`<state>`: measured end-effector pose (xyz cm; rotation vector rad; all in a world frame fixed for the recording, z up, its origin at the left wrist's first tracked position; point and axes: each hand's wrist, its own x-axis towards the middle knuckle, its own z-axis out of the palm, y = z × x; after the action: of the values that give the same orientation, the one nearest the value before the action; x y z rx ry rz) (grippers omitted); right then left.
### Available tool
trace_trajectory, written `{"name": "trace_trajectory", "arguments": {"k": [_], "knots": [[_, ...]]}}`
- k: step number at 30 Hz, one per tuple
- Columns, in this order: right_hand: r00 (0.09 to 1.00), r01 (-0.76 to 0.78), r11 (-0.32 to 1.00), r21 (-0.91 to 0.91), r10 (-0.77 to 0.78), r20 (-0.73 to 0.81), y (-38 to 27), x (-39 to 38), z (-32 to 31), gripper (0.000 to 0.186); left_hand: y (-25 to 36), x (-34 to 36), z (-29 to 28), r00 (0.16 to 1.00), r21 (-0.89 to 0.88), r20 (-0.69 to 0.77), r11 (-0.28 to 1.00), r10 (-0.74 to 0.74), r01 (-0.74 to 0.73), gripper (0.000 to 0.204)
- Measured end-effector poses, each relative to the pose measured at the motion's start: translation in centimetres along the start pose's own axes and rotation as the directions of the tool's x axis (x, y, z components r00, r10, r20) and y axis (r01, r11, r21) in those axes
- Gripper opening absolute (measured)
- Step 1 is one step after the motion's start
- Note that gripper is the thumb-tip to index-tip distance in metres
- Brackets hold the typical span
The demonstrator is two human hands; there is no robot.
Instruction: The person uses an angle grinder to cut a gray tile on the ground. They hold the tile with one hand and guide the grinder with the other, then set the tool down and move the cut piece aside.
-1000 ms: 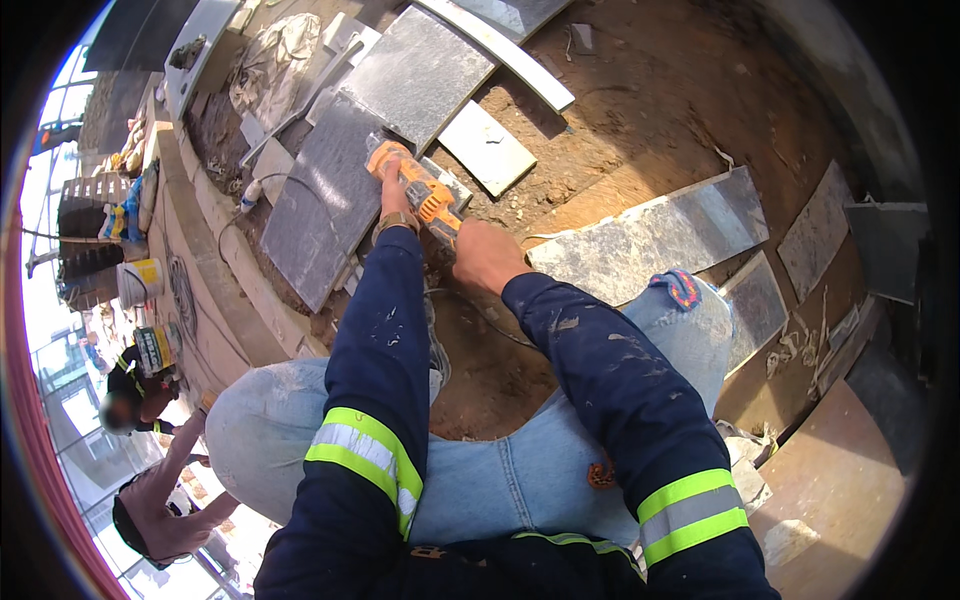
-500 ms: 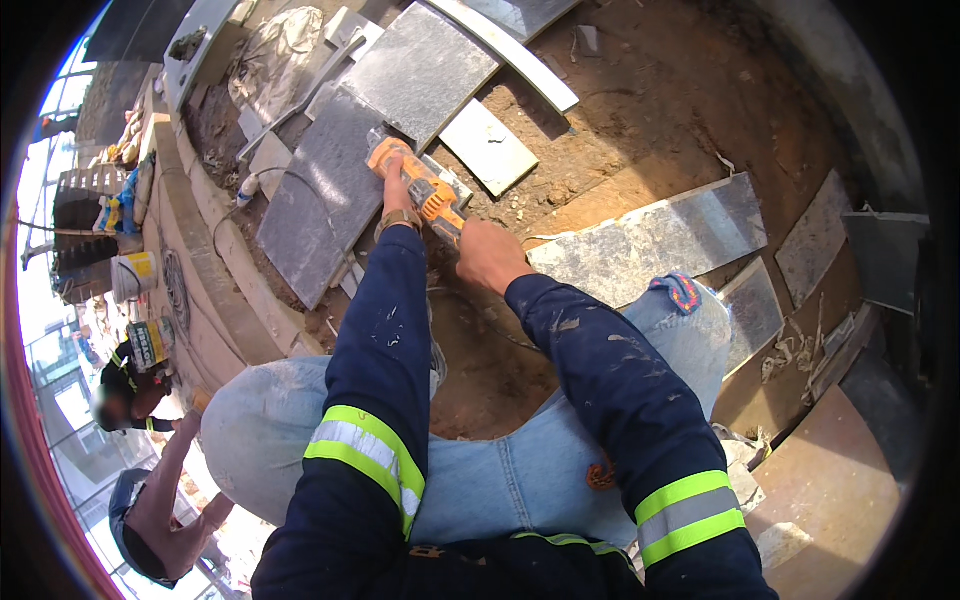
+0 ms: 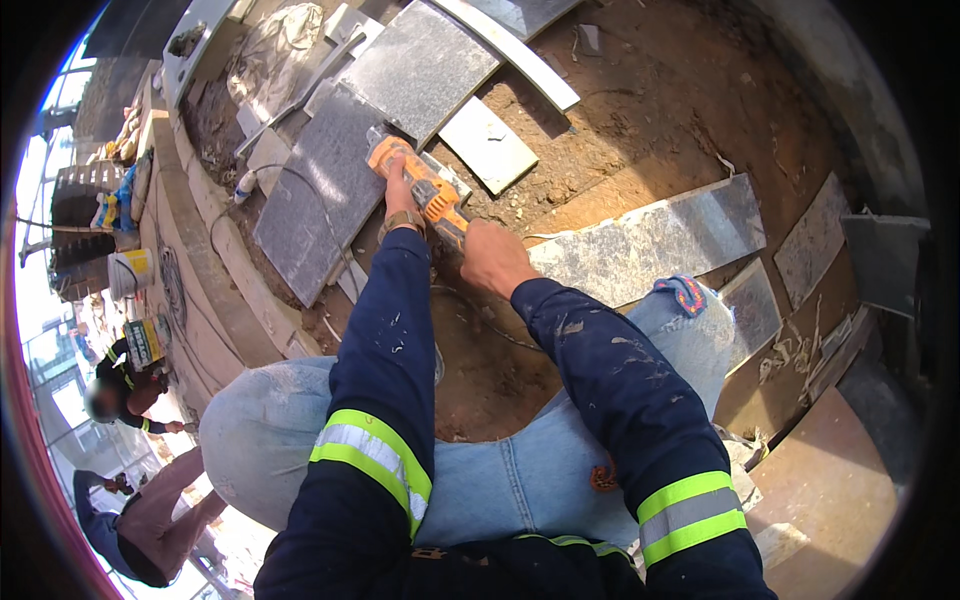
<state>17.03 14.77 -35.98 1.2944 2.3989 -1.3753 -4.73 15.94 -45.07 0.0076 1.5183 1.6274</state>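
Both my hands grip an orange and grey angle grinder (image 3: pixel 437 200). My left hand (image 3: pixel 398 187) is wrapped round its front body near the head. Behind it, my right hand (image 3: pixel 495 255) closes round the rear handle. The grinder's head lies over the edge of a dark grey stone slab (image 3: pixel 325 190), close to a second grey slab (image 3: pixel 425 68) lying partly above it. Whether the disc touches stone cannot be made out. A pale cut tile piece (image 3: pixel 488 145) lies just right of the grinder's head.
A long speckled slab (image 3: pixel 655 238) lies on the soil to the right, with more slabs beyond it. A power cable (image 3: pixel 490 322) curls between my knees. Buckets (image 3: pixel 130 272) stand at left on a curved kerb (image 3: pixel 215 270). Two people are at far left.
The grinder and both my hands stay almost in place, with only a slight shift of view. At far left, the two people have changed posture.
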Motion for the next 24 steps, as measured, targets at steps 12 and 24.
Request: {"name": "trace_trajectory", "arguments": {"k": [12,24], "knots": [[0.998,-0.042,0.999,-0.022,0.043,0.047,0.1,-0.7,-0.7,0.034,0.0,-1.6,1.1,1.000,-0.015,-0.013,1.000,-0.007,0.006,0.052],[0.999,-0.031,1.000,-0.008,0.031,0.036,0.6,-1.0,-0.3,0.034,-0.7,-0.9,0.5,1.000,0.001,0.019,1.000,-0.018,0.018,0.053]]}}
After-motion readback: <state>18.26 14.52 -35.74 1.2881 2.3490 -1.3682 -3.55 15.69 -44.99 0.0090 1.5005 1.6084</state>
